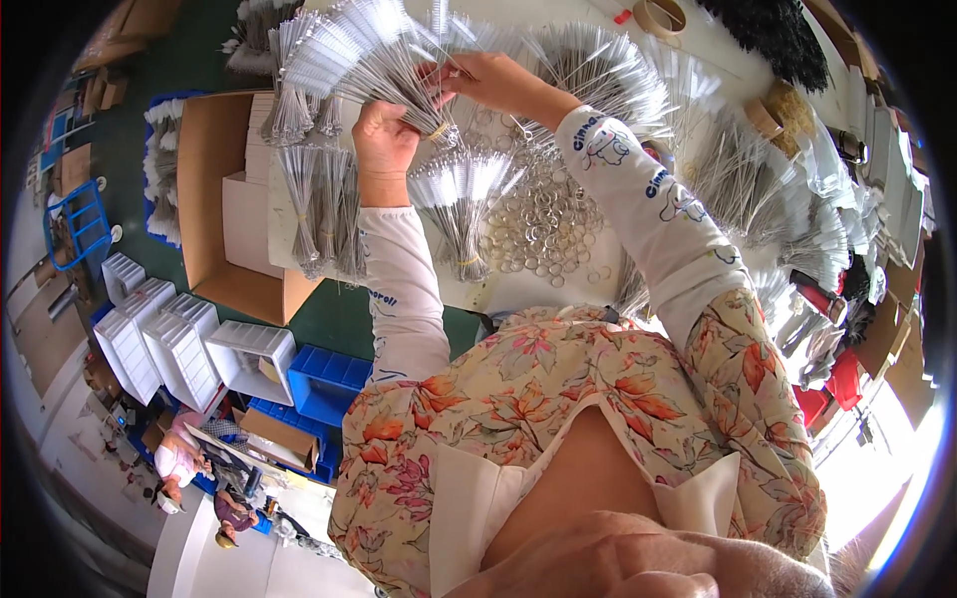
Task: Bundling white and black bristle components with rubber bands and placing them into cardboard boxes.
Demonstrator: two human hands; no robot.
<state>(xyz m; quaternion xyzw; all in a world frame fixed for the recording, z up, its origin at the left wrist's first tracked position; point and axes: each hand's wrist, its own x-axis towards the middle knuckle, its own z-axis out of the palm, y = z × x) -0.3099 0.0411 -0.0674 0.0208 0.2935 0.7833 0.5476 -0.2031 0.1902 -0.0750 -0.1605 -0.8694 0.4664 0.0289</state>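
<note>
A fanned bundle of thin wire brushes [349, 60] with white bristle heads is between my two hands, its looped wire ends gathered near a yellowish band. My left hand [386, 145] is closed around the bundle's left side. From the right, my right hand [498, 82] has its fingers bent in against the wire stems; the fingertips are partly hidden among them. Just below, another tied brush bundle [464, 204] lies on the pale table [454, 291]. Beside it is a loose pile of metal rings [543, 229].
More brush bundles lie left [304, 204] and right [598, 75] of my hands. A cardboard box [214, 189] stands against the table's left side. White crates [174, 334] and a blue crate [324, 379] are on the floor. A tape roll [660, 17] sits far back. Two people are in the distance.
</note>
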